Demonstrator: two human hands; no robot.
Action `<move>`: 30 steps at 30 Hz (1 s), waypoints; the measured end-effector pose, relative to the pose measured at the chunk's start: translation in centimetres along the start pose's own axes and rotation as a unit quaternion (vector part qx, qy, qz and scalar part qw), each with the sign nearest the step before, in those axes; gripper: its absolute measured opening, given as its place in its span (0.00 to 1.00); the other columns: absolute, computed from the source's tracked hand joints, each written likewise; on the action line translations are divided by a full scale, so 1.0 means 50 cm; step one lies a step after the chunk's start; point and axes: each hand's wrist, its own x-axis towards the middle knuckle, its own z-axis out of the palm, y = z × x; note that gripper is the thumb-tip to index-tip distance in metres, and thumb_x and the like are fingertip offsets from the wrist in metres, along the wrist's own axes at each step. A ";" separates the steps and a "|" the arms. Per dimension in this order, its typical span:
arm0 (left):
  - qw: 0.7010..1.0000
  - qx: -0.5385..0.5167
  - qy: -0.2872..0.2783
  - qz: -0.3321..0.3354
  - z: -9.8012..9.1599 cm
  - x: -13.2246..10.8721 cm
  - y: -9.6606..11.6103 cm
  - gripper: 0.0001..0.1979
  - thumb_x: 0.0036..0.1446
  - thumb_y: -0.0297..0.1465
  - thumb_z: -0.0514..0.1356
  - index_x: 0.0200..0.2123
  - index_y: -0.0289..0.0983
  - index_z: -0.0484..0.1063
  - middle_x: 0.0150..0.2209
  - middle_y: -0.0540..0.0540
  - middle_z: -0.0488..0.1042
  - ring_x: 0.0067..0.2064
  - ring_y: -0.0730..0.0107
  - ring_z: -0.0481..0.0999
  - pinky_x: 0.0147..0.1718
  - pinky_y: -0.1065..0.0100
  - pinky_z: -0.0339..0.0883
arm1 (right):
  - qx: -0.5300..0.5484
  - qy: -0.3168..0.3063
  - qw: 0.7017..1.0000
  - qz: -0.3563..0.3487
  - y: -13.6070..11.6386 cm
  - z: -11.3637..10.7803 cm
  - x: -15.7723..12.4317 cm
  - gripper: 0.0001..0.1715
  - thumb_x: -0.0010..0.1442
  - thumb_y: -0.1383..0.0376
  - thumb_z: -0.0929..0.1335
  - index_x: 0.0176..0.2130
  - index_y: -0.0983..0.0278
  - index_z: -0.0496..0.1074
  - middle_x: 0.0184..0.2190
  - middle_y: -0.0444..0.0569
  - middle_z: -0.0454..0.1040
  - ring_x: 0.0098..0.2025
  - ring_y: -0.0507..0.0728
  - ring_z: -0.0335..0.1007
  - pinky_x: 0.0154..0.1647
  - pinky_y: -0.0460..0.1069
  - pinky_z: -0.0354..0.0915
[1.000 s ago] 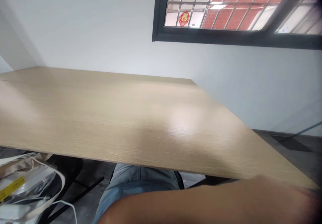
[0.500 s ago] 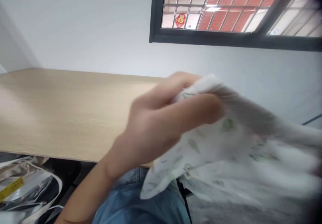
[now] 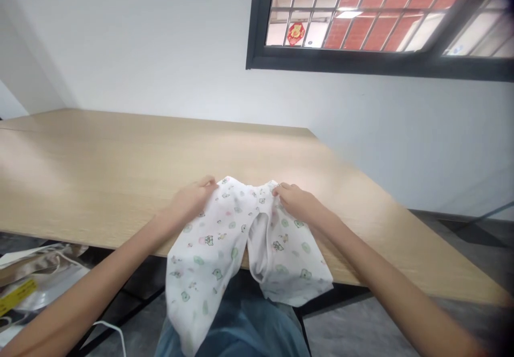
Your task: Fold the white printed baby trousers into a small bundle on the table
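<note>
A small white garment [image 3: 236, 239] printed with green and pink figures lies on the near edge of the light wooden table [image 3: 100, 175]. Its two legs hang over the edge toward my lap. My left hand [image 3: 188, 202] pinches the garment's top left corner, fingers closed on the cloth. My right hand [image 3: 297, 202] grips the top right corner the same way. Both hands rest on the tabletop, about a hand's width apart.
A white wall rises behind the table, with a dark-framed barred window [image 3: 377, 20] at the upper right. On the floor at the lower left lie shiny plastic bags [image 3: 32, 282] and a white cord [image 3: 108, 327]. Grey floor shows to the right.
Earlier only the bare table and my forearm showed. Then my left hand swung the garment up in front of the camera. Now it lies on the table edge, held by both hands.
</note>
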 end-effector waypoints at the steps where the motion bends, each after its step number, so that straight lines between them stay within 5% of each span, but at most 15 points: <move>1: 0.999 0.016 -0.022 0.031 0.016 0.002 -0.003 0.13 0.58 0.31 0.48 0.41 0.42 0.71 0.49 0.48 0.69 0.44 0.64 0.70 0.43 0.64 0.63 | -0.013 0.002 1.000 -0.004 0.000 0.007 0.007 0.20 0.60 0.75 0.55 0.46 0.65 0.68 0.47 0.54 0.69 0.46 0.60 0.64 0.35 0.49 0.63; 4: 0.990 0.068 -0.063 0.103 0.062 0.018 -0.009 0.16 0.59 0.33 0.48 0.49 0.44 0.67 0.57 0.50 0.64 0.56 0.60 0.62 0.54 0.58 0.53 | -0.056 0.018 0.998 -0.015 0.001 0.025 0.016 0.19 0.62 0.72 0.55 0.48 0.64 0.66 0.48 0.55 0.68 0.46 0.61 0.63 0.33 0.50 0.62; 7: 0.986 0.102 -0.078 0.109 0.087 0.055 -0.024 0.20 0.62 0.34 0.44 0.56 0.41 0.60 0.60 0.46 0.59 0.59 0.58 0.58 0.56 0.53 0.49 | -0.096 0.046 0.994 -0.014 0.011 0.041 0.029 0.22 0.63 0.71 0.54 0.52 0.64 0.64 0.49 0.57 0.67 0.46 0.63 0.62 0.34 0.51 0.62; 13: 0.984 0.118 -0.100 0.092 0.092 0.179 -0.072 0.22 0.65 0.38 0.40 0.60 0.43 0.53 0.63 0.46 0.53 0.63 0.57 0.50 0.57 0.48 0.46 | -0.020 0.059 0.998 0.025 0.072 0.057 0.121 0.25 0.65 0.65 0.53 0.59 0.54 0.58 0.55 0.52 0.62 0.49 0.68 0.58 0.40 0.60 0.61; 18: 0.984 0.099 -0.105 0.102 0.096 0.255 -0.100 0.25 0.62 0.42 0.50 0.60 0.39 0.54 0.63 0.41 0.52 0.63 0.52 0.50 0.58 0.42 0.41 | 0.040 0.100 0.994 0.034 0.116 0.076 0.189 0.25 0.65 0.63 0.51 0.58 0.51 0.60 0.57 0.46 0.62 0.52 0.65 0.56 0.48 0.62 0.57; 25: 0.987 0.080 -0.086 0.111 0.094 0.258 -0.111 0.22 0.62 0.39 0.52 0.58 0.39 0.58 0.61 0.41 0.55 0.61 0.53 0.54 0.58 0.43 0.43 | 0.115 0.152 0.981 0.029 0.144 0.102 0.196 0.25 0.63 0.65 0.53 0.52 0.53 0.69 0.54 0.44 0.66 0.52 0.64 0.58 0.52 0.60 0.55; 30: 0.986 0.098 -0.074 0.110 0.066 0.232 -0.080 0.18 0.63 0.37 0.49 0.54 0.39 0.64 0.57 0.44 0.63 0.58 0.59 0.60 0.57 0.51 0.50 | 0.138 0.195 0.971 0.002 0.110 0.068 0.184 0.22 0.61 0.67 0.56 0.48 0.61 0.72 0.58 0.50 0.59 0.59 0.63 0.51 0.57 0.60 0.51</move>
